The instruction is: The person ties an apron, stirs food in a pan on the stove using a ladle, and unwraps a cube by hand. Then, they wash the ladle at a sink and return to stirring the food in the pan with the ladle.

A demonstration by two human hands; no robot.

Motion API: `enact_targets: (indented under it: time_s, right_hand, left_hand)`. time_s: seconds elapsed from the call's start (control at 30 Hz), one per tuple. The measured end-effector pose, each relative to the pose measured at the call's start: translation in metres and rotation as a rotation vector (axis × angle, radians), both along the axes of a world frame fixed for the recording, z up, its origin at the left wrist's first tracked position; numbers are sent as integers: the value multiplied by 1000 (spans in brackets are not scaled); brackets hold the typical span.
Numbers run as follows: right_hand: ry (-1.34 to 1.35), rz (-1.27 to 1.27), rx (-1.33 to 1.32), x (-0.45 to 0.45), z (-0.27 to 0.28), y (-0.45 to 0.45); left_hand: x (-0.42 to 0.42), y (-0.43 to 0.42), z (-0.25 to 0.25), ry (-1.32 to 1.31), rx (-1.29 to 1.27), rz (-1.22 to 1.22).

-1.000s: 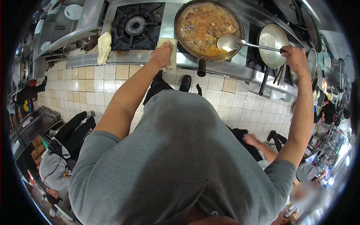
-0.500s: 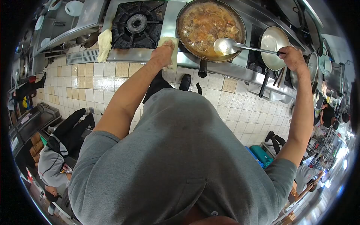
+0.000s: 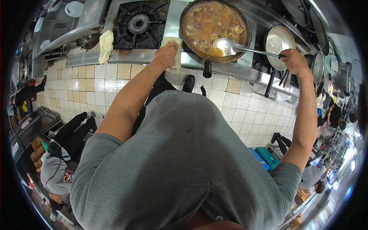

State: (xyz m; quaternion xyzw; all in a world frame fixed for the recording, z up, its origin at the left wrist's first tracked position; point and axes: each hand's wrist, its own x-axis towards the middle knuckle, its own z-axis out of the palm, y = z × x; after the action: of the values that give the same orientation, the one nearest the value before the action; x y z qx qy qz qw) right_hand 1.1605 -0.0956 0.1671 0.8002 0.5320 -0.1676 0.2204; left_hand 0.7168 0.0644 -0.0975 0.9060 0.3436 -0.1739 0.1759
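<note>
The right hand (image 3: 296,62), at the upper right of the frame, is gripping the black end of a long metal ladle (image 3: 253,50), its fingers curled round; their tips are hiding on the far side. The ladle is reaching leftward, its bowl lying within the lower part of the big pan (image 3: 247,36) at top centre, a little orange liquid showing in it. It is probably handling as stiff and fairly light, growing heavier at the far end when full, and the black end is offering the surest hold (the bare metal shaft may be getting hot and slick).

The left hand (image 3: 166,54), left of the pan, is resting on a folded pale cloth (image 3: 178,57) at the stove's (image 3: 174,17) front edge. Its fingers are bending over the cloth, but I cannot tell whether they are pinching it or only pressing. The cloth is looking soft and easily bunched.

Further out, the pan is carrying soupy food (image 3: 214,23), so it is likely heavy and ready to slosh; its short dark handle is pointing down the frame. The burner beneath is hiding, and the top rim is running into the frame's edge. A paler second pan (image 3: 276,38) is sitting partly behind the ladle. At the far right, people and equipment are blurring into glare.
</note>
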Motion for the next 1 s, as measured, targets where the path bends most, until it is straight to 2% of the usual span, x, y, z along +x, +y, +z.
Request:
enact_targets:
  time_s: [0.13, 0.3, 0.43, 0.7, 0.8, 1.0]
  right_hand:
    - [50, 66, 0, 4, -8, -5]
    - [101, 19, 22, -11, -8, -7]
    - [151, 43, 36, -15, -14, -8]
    - [300, -37, 29, -20, -29, -6]
    - [340, -67, 6, -22, -34, -4]
    - [419, -172, 21, -29, -46, -6]
  left_hand:
    - [0, 0, -1, 4, 4, 4]
    - [0, 0, 6, 11, -36, 16]
    - [0, 0, -7, 27, -12, 20]
    - [5, 2, 15, 60, -113, 55]
    - [1, 0, 7, 11, -27, 15]
    - [1, 1, 3, 33, -26, -2]
